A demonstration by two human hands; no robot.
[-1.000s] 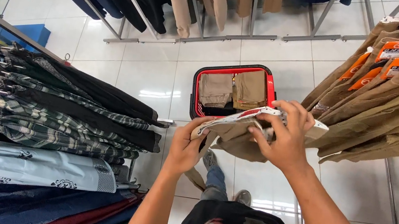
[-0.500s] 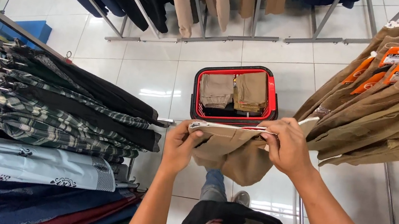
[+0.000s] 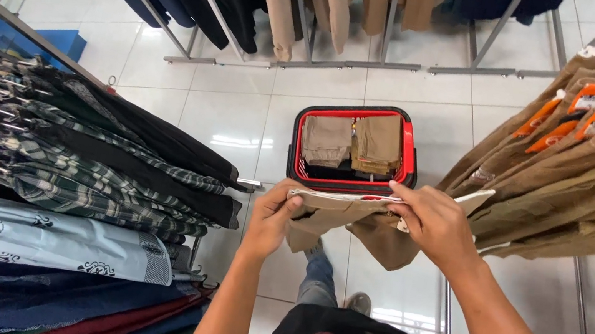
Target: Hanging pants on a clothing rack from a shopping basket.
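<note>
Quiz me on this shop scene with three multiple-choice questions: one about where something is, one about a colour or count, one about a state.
1. Where is the basket?
A. on the tiled floor
B. hung on a rack
C. on a shelf

2. What colour is the basket's rim?
A. blue
B. red
C. green

3. How is the khaki garment held?
A. by both hands
B. by one hand
C. lying loose on the floor

Answers:
1. A, it sits on white tiles ahead of the person's feet.
2. B, the rim is red.
3. A, the left hand and right hand grip its top edge.
</note>
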